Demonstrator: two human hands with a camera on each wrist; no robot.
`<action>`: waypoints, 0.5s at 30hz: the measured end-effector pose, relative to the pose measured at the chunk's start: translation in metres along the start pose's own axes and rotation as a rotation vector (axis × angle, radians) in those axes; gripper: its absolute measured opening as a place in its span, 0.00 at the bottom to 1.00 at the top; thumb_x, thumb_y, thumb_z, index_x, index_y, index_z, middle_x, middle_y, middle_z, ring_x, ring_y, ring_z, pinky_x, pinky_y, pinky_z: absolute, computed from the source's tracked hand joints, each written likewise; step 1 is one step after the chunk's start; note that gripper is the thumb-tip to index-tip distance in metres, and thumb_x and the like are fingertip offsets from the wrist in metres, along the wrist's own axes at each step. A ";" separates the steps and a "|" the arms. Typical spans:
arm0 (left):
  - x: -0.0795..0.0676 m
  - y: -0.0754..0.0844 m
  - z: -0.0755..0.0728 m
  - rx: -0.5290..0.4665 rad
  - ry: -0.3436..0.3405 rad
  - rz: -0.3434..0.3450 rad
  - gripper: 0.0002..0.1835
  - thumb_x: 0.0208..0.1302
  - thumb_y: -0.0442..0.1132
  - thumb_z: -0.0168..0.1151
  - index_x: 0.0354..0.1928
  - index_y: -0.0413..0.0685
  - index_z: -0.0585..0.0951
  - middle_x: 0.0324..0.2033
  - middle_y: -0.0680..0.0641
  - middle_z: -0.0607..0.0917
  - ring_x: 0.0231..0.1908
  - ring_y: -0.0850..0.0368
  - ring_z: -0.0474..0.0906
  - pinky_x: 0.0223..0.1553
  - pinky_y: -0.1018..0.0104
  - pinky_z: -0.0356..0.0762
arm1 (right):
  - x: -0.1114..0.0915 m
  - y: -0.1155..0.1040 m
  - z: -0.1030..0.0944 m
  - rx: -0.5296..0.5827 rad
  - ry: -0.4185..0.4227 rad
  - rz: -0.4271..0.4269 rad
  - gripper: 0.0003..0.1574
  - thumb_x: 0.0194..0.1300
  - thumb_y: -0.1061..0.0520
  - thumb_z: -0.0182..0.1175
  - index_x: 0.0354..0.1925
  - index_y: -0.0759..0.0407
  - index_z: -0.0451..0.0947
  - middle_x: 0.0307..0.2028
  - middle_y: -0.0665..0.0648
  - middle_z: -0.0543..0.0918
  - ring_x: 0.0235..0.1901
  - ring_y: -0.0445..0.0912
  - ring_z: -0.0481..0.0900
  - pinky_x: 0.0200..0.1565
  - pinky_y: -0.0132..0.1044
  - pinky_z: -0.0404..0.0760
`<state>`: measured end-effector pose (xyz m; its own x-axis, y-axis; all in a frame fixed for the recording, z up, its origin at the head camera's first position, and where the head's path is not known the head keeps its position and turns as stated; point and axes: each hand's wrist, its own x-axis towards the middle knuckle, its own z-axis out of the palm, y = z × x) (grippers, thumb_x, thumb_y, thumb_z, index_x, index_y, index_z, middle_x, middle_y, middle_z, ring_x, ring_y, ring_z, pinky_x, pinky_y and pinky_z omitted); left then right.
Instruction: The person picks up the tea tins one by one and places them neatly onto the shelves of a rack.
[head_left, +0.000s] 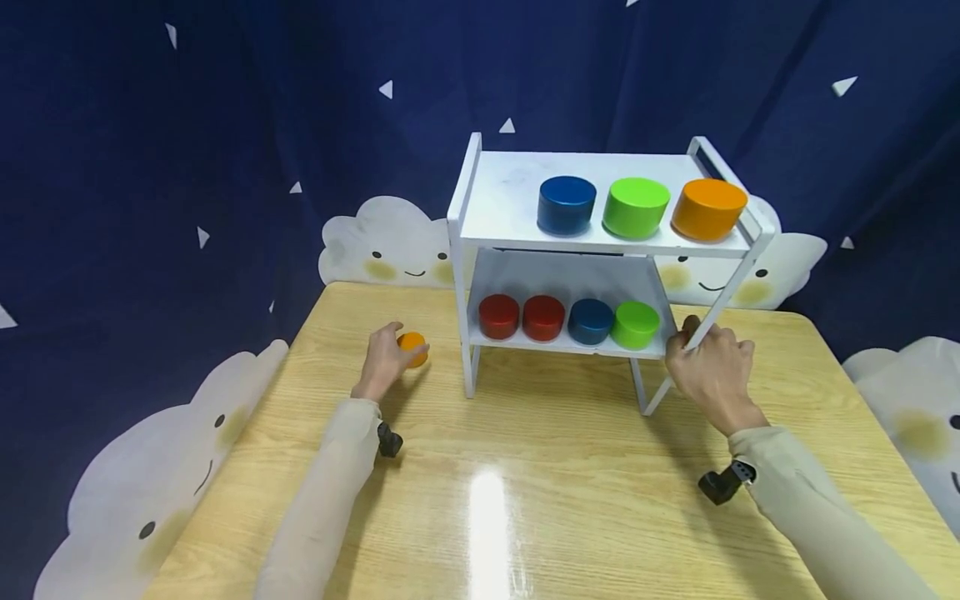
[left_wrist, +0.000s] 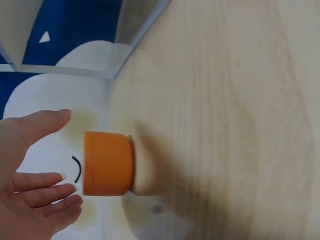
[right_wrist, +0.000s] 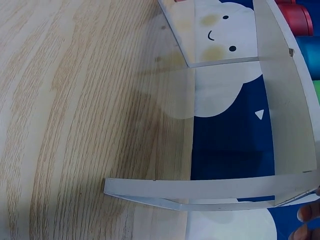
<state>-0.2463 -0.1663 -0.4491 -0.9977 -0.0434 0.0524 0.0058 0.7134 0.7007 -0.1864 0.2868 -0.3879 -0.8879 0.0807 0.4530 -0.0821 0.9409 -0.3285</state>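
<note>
My left hand (head_left: 386, 362) reaches to an orange cylinder (head_left: 413, 349) on the table, left of a white two-tier rack (head_left: 480, 200). In the left wrist view, the thumb and fingers are spread, with the orange cylinder (left_wrist: 109, 163) just beyond the fingertips. My right hand (head_left: 711, 362) grips the rack's right front leg beside the lower shelf. Only some fingertips (right_wrist: 305, 215) show at the edge of the right wrist view. On the top shelf stand a blue cylinder (head_left: 566, 206), a green cylinder (head_left: 636, 208) and an orange cylinder (head_left: 708, 210).
Along the lower shelf stand two red cylinders (head_left: 498, 317), a blue one (head_left: 590, 322) and a green one (head_left: 636, 325). The rack's legs rest on a wooden table (head_left: 570, 483). Behind the table hangs a dark blue curtain (head_left: 360, 133) with white cloud shapes.
</note>
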 end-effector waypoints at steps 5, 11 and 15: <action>-0.002 -0.008 0.005 -0.021 -0.001 0.000 0.37 0.56 0.40 0.71 0.63 0.27 0.68 0.54 0.28 0.76 0.48 0.39 0.77 0.46 0.52 0.78 | 0.001 -0.001 0.001 0.002 0.001 0.001 0.20 0.68 0.55 0.40 0.21 0.58 0.67 0.18 0.61 0.71 0.23 0.62 0.69 0.29 0.58 0.59; -0.002 -0.018 0.013 -0.030 0.009 0.010 0.33 0.55 0.38 0.71 0.59 0.27 0.70 0.50 0.30 0.79 0.48 0.39 0.76 0.49 0.50 0.75 | 0.000 -0.001 0.001 0.014 0.002 0.010 0.19 0.67 0.55 0.41 0.20 0.57 0.66 0.17 0.60 0.70 0.22 0.60 0.68 0.29 0.58 0.59; -0.001 -0.022 0.016 -0.020 0.030 -0.012 0.34 0.55 0.39 0.71 0.60 0.27 0.69 0.51 0.29 0.78 0.51 0.37 0.76 0.53 0.48 0.73 | 0.000 -0.001 0.001 0.015 0.011 0.002 0.19 0.67 0.55 0.41 0.19 0.57 0.66 0.17 0.59 0.69 0.22 0.60 0.68 0.29 0.57 0.59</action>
<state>-0.2468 -0.1707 -0.4765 -0.9952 -0.0731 0.0656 -0.0042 0.6984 0.7157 -0.1870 0.2859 -0.3888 -0.8829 0.0865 0.4616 -0.0868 0.9359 -0.3415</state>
